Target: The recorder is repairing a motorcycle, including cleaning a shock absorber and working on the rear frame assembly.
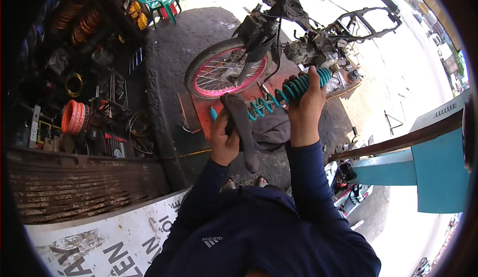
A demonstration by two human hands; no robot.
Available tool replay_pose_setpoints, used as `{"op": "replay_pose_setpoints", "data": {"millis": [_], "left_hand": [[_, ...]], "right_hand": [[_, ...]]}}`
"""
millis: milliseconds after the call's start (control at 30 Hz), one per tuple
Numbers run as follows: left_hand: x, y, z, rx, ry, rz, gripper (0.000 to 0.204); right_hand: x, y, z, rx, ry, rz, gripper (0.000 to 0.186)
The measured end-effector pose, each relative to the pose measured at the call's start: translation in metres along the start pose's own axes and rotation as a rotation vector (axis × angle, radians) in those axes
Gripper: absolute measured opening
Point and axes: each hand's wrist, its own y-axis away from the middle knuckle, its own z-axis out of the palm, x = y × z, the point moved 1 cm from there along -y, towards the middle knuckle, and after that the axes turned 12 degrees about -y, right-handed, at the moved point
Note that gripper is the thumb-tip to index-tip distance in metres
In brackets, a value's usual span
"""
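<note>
My right hand (305,112) is closed around the upper right part of a teal coil spring (275,101), its thumb pointing up along the coils. The spring slants across in front of me, its lower left end reaching a dark grey-brown cloth (271,130). My left hand (224,140) grips that cloth, bunched around or against the spring's end; the fingers are partly hidden by the folds. The rest of the cloth hangs between my hands. Just beyond my left hand shows a small turquoise cylinder (213,113).
Ahead stands a stripped motorcycle frame (308,48) with a pink-rimmed front wheel (229,73), over a red board (199,109). Shelves with orange coils (74,116) and parts line the left. Green plastic chairs (158,2) stand far back. A blue panel (440,167) is at right.
</note>
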Motion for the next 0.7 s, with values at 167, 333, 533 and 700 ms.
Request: {"op": "replay_pose_setpoints", "data": {"millis": [167,333,533,700], "left_hand": [[-0.019,0.000,0.005,0.144,0.593,-0.736,0.029],[-0.007,0.001,0.024,0.212,0.293,-0.338,0.027],[-0.044,-0.017,0.019,0.138,0.371,-0.557,0.030],[-0.105,0.013,-0.034,0.076,0.363,-0.679,0.026]], "right_hand": [[-0.001,0.034,0.017,-0.067,0.100,-0.339,0.026],[-0.014,0.018,0.014,0.026,0.021,-0.301,0.029],[-0.002,0.017,-0.004,-0.023,0.124,-0.431,0.031],[-0.015,-0.034,-0.040,0.036,0.005,-0.158,0.026]]}}
